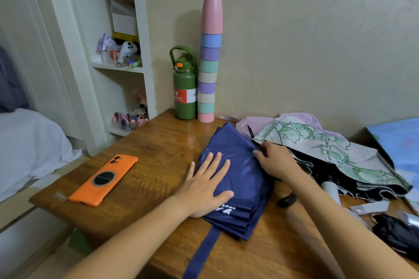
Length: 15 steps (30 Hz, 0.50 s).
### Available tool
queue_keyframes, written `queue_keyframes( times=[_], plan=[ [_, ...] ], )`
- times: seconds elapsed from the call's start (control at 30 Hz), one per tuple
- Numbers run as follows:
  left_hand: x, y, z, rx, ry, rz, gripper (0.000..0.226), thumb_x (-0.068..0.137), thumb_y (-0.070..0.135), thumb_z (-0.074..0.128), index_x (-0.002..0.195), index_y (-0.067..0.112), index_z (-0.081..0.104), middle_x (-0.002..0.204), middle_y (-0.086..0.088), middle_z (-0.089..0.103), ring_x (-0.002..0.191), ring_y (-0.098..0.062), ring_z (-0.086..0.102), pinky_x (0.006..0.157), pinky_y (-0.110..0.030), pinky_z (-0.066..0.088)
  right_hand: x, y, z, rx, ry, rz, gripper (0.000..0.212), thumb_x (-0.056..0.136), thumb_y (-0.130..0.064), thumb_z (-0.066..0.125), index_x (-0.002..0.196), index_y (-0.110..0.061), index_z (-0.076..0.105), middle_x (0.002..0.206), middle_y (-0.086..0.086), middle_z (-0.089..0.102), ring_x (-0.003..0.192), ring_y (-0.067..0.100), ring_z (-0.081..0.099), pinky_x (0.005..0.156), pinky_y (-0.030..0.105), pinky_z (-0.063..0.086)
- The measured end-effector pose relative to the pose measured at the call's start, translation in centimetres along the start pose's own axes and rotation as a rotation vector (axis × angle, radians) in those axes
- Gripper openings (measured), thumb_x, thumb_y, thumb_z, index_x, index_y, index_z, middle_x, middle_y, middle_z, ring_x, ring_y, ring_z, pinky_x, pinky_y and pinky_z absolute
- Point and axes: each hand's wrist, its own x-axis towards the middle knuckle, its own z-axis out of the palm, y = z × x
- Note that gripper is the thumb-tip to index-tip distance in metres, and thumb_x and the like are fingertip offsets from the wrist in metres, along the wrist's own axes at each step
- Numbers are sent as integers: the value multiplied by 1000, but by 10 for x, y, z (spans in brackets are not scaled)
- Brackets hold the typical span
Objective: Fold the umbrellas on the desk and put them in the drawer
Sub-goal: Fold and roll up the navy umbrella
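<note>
Folding is mid-way: the left hand (205, 188) presses flat on the pleated navy fabric umbrella (235, 179) on the brown wooden desk (145, 156), the right hand (277, 162) pinches a pleat at its right edge, and the green-leaf-printed white umbrella (335, 154) to the right remains unfolded, no drawer visible.

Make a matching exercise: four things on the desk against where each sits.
Things:
1. phone
2. bottle
3. navy umbrella
4. floral umbrella

Places:
A. under the flat left hand
B. desk's left edge
C. right of the right hand, partly on a pink cloth
D. by the wall, touching the cup stack

Pairs: 1-B, 2-D, 3-A, 4-C
</note>
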Motion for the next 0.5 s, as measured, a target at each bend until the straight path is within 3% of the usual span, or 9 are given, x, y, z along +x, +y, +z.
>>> queue_keyframes(
  times=[0.1,0.17,0.23,0.3,0.37,0.43,0.5],
  plan=[
    [1,0,1,-4,2,-1,81,100,72,25,158,42,-22,162,16,-37,146,-6,-40,125,-57,-9,11,-12,7,34,-96,77,45,96,-56,53,91,-13,61,94,10,70,91,34,65,79,40,51],
    [0,0,1,-9,3,0,81,100,72,26,158,42,-21,163,16,-36,147,-6,-39,125,-57,-8,12,-20,7,72,-56,78,40,90,-59,61,86,-19,61,87,3,69,89,31,66,80,41,52],
    [0,0,1,-18,4,2,80,100,71,26,159,42,-21,163,16,-35,147,-6,-39,125,-57,-8,6,-27,4,47,37,21,32,86,-48,71,99,-21,62,96,3,71,99,32,66,85,42,50],
    [1,-1,2,-23,5,4,80,100,72,26,159,42,-20,163,16,-35,147,-5,-38,126,-56,-7,-2,-30,4,48,137,-106,41,85,-30,73,122,-19,60,114,3,72,111,31,64,95,44,45],
    [1,-2,2,-26,13,2,80,99,72,26,159,42,-18,164,15,-34,147,-6,-38,126,-56,-7,-12,-35,1,102,216,-256,49,84,-16,71,131,-19,57,119,1,71,115,24,64,105,45,37],
    [1,-1,2,-27,15,0,81,99,72,26,160,41,-17,165,14,-32,148,-6,-37,126,-57,-6,-22,-42,1,206,255,-354,50,84,-10,70,130,-20,55,107,-6,70,102,14,67,106,44,39],
    [1,0,1,-27,20,-3,81,99,72,27,161,40,-15,167,11,-29,149,-8,-36,126,-57,-6,-31,-52,0,417,228,-318,53,85,-11,72,133,-20,51,101,-9,65,83,7,66,91,36,51]
  ],
)
